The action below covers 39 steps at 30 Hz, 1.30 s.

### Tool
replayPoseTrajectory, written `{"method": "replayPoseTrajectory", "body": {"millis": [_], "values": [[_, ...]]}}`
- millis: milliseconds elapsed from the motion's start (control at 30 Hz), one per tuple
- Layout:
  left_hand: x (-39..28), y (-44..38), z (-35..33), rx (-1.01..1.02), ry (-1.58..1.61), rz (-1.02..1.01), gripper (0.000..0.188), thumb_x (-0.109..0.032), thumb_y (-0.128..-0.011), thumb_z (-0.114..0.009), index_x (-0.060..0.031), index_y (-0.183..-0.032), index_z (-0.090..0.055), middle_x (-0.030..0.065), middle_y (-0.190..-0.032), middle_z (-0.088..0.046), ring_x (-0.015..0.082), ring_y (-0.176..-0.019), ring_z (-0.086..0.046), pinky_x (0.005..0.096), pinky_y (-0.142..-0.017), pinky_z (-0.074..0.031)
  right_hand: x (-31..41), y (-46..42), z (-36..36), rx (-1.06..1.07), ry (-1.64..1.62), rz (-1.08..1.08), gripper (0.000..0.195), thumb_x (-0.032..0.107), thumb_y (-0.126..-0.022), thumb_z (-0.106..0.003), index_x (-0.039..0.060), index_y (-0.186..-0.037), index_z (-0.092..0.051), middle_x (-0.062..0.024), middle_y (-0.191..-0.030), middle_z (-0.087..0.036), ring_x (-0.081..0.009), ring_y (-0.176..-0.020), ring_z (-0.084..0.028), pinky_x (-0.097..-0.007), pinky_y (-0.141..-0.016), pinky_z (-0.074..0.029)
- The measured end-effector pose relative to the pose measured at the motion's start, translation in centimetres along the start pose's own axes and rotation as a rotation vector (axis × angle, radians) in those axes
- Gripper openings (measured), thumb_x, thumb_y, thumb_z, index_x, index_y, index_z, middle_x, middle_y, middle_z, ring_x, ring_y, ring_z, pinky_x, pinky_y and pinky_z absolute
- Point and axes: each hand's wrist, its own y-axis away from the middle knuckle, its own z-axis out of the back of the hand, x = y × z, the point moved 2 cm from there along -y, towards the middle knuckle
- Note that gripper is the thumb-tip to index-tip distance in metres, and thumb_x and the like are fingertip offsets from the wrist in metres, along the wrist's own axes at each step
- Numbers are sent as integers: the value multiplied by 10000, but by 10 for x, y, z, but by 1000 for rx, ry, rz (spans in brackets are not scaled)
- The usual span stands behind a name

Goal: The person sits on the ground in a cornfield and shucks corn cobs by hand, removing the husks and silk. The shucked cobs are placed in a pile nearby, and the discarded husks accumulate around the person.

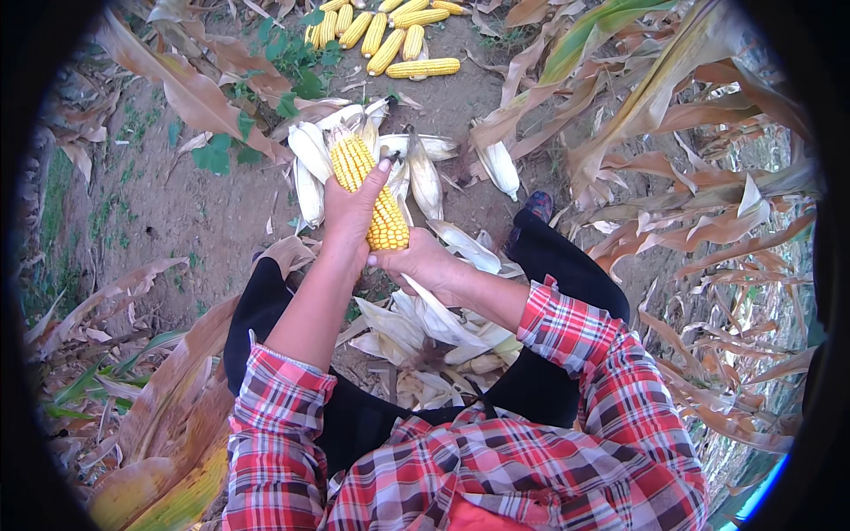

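A bare yellow corn cob (388,222) is held out in front of me, its silk-tipped end pointing away. My left hand (350,216) wraps its side, the thumb lying across the kernels. At the near end, my right hand (428,265) grips the base, together with pale husk leaves (438,312) that hang below it. Just beyond the cob lie several ears in pale husks (308,189) on the soil. More loose husks (392,325) are heaped between my legs, under my hands.
Several husked yellow cobs (386,52) lie in a pile on the ground farther ahead. Dry corn stalks and leaves (637,119) crowd the right side. Brown leaves (166,398) rise at the lower left. One ear in husk (498,166) lies near my right shoe (538,206).
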Motion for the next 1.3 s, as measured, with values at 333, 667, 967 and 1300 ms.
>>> {"method": "replayPoseTrajectory", "body": {"millis": [333,667,967,1300], "values": [[-26,15,-1,209,-21,90,351,-130,-834,-656,-42,-1115,-465,93,-853,-584,213,-676,-639,343,-587,-554,-10,-3,1,43,580,505,442,123,-793,-697,7,-1180,-518,-135,-1103,-597,-219,-1002,-595,-341,-924,-446],[-25,48,-21,654,-832,-169,581,-229,-685,-770,39,-1107,-474,150,-936,-611,212,-830,-592,319,-753,-480,-34,49,-36,657,1229,247,354,182,-796,-669,11,-1060,-507,-201,-868,-634,-395,-818,-633,-476,-718,-488],[-15,25,3,254,-334,63,476,-278,-891,-662,11,-1208,-456,92,-1000,-595,154,-837,-589,315,-719,-504,-28,-14,53,396,982,118,919,444,-719,-774,4,-1393,-332,-202,-1288,-508,-303,-1171,-532,-417,-964,-433],[-27,25,20,247,-343,66,318,-283,-934,-592,-18,-1110,-579,79,-1052,-639,145,-941,-615,308,-791,-507,-54,-45,61,-128,-109,-194,401,283,-839,-698,38,-1105,-525,-59,-870,-621,-162,-732,-635,-322,-585,-543]]}}
